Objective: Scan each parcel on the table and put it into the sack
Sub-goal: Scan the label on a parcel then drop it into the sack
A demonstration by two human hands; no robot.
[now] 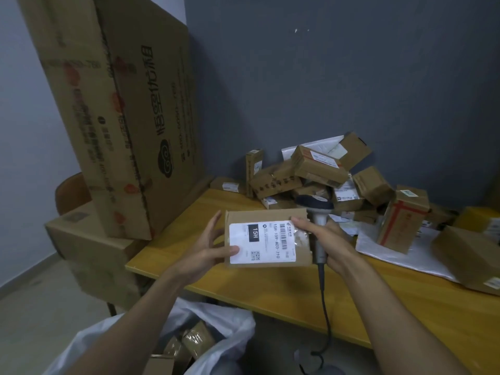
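A bare strip of the tabletop (284, 290) is lying open along the near edge, giving room to pass. The heap of parcels (311, 171) is blocking the far side, and boxes on white mailers (378, 253) are crowding the right. The tall cardboard box (130, 117) is closing off the left. The sack (230, 323) is gaping open below the near edge, with the scanner cable (322, 288) hanging just right of it.

A yellow table (270, 288) stands against a dark grey wall (324, 77) (dim light), a brown chair (71, 190) at left.
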